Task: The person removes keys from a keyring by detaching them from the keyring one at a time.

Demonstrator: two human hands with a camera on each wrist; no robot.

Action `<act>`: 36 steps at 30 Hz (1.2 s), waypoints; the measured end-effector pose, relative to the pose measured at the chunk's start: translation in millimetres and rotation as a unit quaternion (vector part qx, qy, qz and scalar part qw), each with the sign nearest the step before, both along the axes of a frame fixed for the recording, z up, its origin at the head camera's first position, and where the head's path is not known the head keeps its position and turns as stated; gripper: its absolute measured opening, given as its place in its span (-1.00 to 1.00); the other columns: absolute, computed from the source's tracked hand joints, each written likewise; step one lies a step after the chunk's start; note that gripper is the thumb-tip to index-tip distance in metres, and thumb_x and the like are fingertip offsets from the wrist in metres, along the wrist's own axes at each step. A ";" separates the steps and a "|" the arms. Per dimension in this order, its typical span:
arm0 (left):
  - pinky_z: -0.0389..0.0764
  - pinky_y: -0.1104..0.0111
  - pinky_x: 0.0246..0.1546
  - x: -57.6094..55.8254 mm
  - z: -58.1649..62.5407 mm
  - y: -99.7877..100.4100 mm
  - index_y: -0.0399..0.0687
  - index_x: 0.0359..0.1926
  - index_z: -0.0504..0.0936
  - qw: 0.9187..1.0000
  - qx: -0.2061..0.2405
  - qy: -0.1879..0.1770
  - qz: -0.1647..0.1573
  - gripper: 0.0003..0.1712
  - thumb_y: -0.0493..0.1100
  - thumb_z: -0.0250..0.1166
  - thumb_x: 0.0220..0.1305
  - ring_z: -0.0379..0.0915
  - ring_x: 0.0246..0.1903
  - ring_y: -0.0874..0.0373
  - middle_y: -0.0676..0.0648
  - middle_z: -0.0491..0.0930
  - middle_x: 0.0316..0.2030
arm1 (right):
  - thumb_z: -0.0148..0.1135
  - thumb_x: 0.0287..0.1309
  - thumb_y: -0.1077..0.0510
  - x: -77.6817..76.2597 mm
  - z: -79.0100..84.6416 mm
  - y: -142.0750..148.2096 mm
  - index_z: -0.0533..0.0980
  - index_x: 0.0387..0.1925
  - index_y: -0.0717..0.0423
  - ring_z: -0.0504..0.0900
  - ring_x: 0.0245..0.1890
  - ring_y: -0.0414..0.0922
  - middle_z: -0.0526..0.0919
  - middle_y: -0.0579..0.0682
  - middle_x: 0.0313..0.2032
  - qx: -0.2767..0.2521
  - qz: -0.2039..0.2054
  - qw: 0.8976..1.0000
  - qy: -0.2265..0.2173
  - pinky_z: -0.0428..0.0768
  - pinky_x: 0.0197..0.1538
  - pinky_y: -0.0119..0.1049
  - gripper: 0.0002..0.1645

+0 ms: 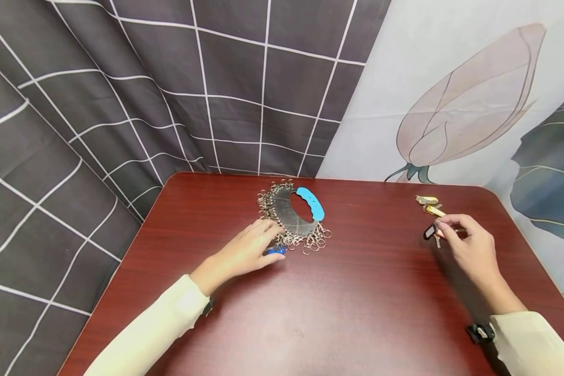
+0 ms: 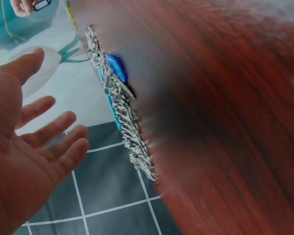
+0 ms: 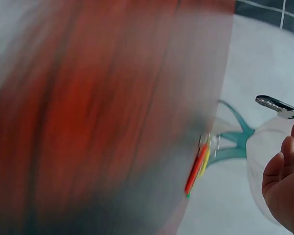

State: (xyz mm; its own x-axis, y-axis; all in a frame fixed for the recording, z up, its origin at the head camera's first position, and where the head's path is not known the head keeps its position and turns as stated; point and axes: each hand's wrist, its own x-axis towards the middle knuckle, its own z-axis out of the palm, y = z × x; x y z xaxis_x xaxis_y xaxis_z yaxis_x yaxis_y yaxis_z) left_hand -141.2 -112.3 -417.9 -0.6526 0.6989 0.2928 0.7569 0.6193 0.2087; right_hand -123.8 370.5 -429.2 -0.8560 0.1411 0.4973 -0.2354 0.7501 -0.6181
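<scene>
A dark crescent-shaped key holder (image 1: 282, 206) lies on the table with a turquoise handle (image 1: 312, 203) and many metal clasps and rings (image 1: 306, 249) along its edge. Over its near left edge hovers my left hand (image 1: 246, 245), fingers loosely spread and holding nothing. Beneath that hand, a blue key tag (image 1: 276, 251) lies by the rings; the left wrist view shows the same blue tag (image 2: 116, 67). At the right, my right hand (image 1: 474, 250) pinches a black-framed key tag (image 1: 430, 231), raised above the table in the right wrist view.
Two yellow key tags (image 1: 426, 200) lie beyond my right hand. A red tag (image 3: 196, 169) rests beside a yellow one in the right wrist view. Dark checked cloth (image 1: 230, 68) and a flower-printed sheet (image 1: 366, 136) hang behind the red-brown table (image 1: 338, 313).
</scene>
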 end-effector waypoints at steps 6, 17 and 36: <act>0.53 0.13 0.00 5.5 0.1 -4.9 -0.16 0.09 0.51 1.000 -0.011 -0.002 -0.002 -0.35 0.17 0.37 0.12 0.40 -0.07 0.04 -0.06 0.49 -0.06 | 0.33 0.14 0.23 11.4 4.9 20.8 0.62 -0.23 0.16 0.32 -0.40 -0.66 0.57 -0.14 -0.34 0.077 -0.006 0.997 -0.017 0.33 -0.39 -0.64 -0.86; 0.53 0.13 -0.06 6.9 3.8 -7.3 -0.11 0.10 0.51 1.000 -0.024 0.005 0.001 -0.36 0.16 0.38 0.11 0.39 -0.10 0.02 -0.06 0.50 -0.05 | 0.43 -0.25 0.42 11.3 12.9 56.8 0.55 -0.42 0.13 0.48 -0.38 0.15 0.60 0.15 -0.44 0.289 0.099 0.952 0.007 0.41 -0.34 0.14 -0.71; 0.56 0.05 -0.06 0.7 3.0 -1.7 -0.17 0.15 0.51 0.999 -0.050 0.015 0.004 -0.32 0.16 0.36 0.12 0.39 0.08 -0.04 -0.17 0.51 0.08 | 0.44 -0.31 0.40 -27.1 -3.1 33.6 0.50 -0.53 -0.02 0.47 -0.54 -0.02 0.48 -0.06 -0.53 0.359 0.204 0.911 -0.006 0.49 -0.51 -0.03 -0.66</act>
State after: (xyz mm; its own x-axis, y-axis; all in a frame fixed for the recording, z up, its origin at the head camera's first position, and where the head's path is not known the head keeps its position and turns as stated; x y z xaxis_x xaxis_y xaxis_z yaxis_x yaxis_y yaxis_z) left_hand -140.5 -114.0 -414.9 -0.6502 0.7201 0.2420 0.7568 0.6420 0.1228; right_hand -150.9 404.1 -432.3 -0.7707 -0.5479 0.3253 -0.5813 0.8136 -0.0070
